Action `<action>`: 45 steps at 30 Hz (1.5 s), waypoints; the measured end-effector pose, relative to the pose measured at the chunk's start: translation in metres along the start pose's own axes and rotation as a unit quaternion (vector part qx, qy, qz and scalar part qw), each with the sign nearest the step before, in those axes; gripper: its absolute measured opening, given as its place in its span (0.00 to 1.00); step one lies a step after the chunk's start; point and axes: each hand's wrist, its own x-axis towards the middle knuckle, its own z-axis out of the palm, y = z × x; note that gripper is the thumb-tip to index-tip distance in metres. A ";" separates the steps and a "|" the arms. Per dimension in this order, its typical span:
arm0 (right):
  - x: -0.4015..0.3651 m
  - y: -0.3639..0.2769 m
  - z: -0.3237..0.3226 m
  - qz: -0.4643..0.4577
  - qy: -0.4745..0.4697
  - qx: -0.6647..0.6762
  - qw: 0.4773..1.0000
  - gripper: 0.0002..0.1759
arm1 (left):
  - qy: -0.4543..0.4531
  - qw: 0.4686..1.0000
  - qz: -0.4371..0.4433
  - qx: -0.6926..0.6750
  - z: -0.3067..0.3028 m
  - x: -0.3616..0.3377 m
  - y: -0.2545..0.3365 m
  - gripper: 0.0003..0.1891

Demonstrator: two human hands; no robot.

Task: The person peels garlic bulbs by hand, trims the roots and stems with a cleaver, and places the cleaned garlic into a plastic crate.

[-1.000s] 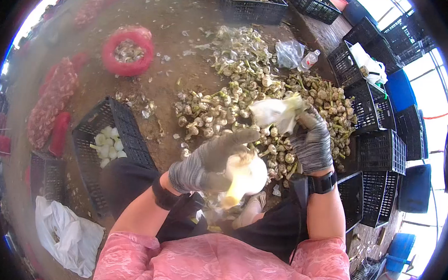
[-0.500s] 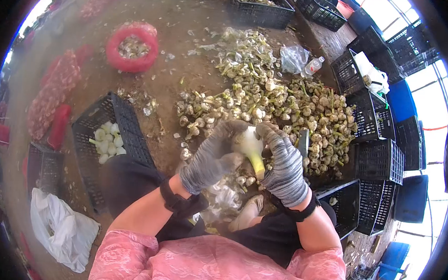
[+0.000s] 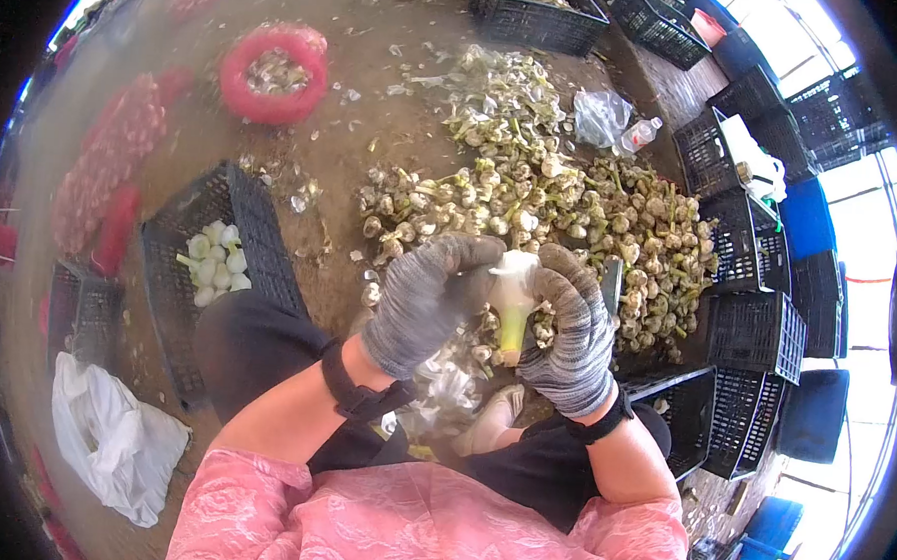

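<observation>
A garlic bulb (image 3: 513, 301), white at the top with a yellow-green stem pointing down toward me, is held between my two gloved hands. My left hand (image 3: 430, 294) grips its left side with bent fingers. On the other side, my right hand (image 3: 572, 325) closes its fingers on the bulb. Both grey knit gloves have dirty fingertips. Just beyond my hands lies a large heap of untrimmed garlic bulbs (image 3: 660, 249) on the floor. Loose papery skins (image 3: 444, 385) are scattered below the hands. A flat grey blade-like piece (image 3: 611, 284) stands upright right of my right hand.
At left, a tilted black crate (image 3: 260, 237) holds peeled white bulbs (image 3: 216, 262), near a white plastic bag (image 3: 121, 446). A red mesh sack (image 3: 239, 81) stands open farther off. Black crates (image 3: 756, 334) are stacked at right. A bottle (image 3: 640, 135) lies behind the heap.
The garlic has turned from a slant to nearly upright, its stem now pointing straight down. Both hands stay on it with shifted fingers. The whole view has moved slightly.
</observation>
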 end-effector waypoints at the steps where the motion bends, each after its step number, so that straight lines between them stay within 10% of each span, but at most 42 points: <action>1: 0.002 -0.002 0.000 0.004 0.011 0.021 1.000 0.32 | 0.003 1.000 -0.029 0.000 0.000 0.000 0.004 0.11; 14: 0.001 -0.002 0.004 -0.136 0.024 -0.114 0.984 0.18 | 0.029 0.998 0.037 0.042 0.004 0.002 0.004 0.08; 17: -0.008 0.000 0.013 0.108 0.120 0.171 0.972 0.16 | 0.099 0.940 -0.217 -0.245 0.003 0.007 0.016 0.06; 21: 0.001 -0.002 0.005 0.300 0.170 0.412 0.844 0.15 | 0.103 0.914 -0.199 -0.338 0.004 0.006 0.006 0.08; 26: -0.006 0.005 0.009 0.217 0.114 0.173 0.954 0.15 | 0.048 0.991 -0.023 -0.126 0.010 0.006 0.013 0.16; 29: -0.003 0.004 0.004 0.054 0.083 0.066 0.993 0.15 | 0.026 0.977 -0.193 -0.093 0.006 0.002 0.013 0.15; 34: -0.005 0.004 0.007 0.048 0.086 0.055 0.994 0.16 | 0.041 0.993 -0.098 -0.041 0.001 0.002 -0.001 0.12; 37: -0.002 0.002 0.009 0.207 0.103 0.203 0.951 0.15 | 0.057 0.965 -0.188 -0.171 0.000 0.005 0.003 0.10; 39: 0.005 0.001 0.003 0.429 0.139 0.525 0.722 0.18 | 0.061 0.972 -0.176 -0.142 0.002 0.008 0.000 0.08; 41: -0.004 0.016 0.001 0.426 0.138 0.556 0.701 0.19 | 0.031 0.969 -0.206 -0.130 0.001 0.007 0.002 0.07; 45: -0.005 0.025 -0.002 0.496 0.148 0.643 0.565 0.19 | -0.188 0.928 -0.032 0.320 0.007 0.003 -0.027 0.07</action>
